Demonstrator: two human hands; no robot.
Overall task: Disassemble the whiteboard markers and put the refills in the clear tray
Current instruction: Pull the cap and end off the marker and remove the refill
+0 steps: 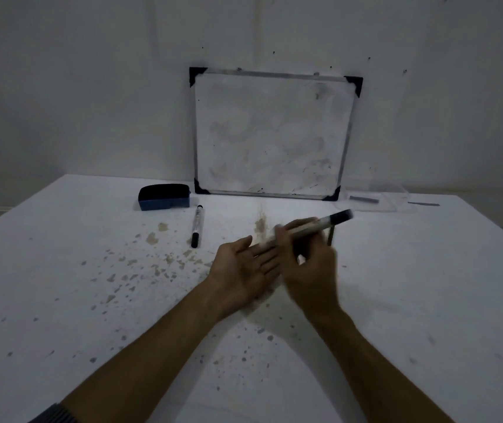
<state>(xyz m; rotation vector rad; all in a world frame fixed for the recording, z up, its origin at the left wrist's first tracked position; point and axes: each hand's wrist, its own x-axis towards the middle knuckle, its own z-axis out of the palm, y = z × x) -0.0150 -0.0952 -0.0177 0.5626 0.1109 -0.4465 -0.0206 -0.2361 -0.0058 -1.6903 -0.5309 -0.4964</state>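
Note:
My right hand (311, 264) grips a whiteboard marker (326, 222) with a white barrel and a black end that points up and to the right; the marker is motion-blurred. Beside it my left hand (244, 267) lies palm up with fingers apart, holding nothing, its fingertips close to the marker's lower end. A second whiteboard marker (197, 225) lies on the white table to the left, capped and pointing away from me. The clear tray (393, 199) stands at the back right with a dark refill (364, 199) in it.
A small whiteboard (271, 132) leans on the wall at the table's back. A blue eraser (164, 196) sits left of it. A thin dark stick (424, 204) lies right of the tray. Brown and grey stains (152, 238) spot the tabletop.

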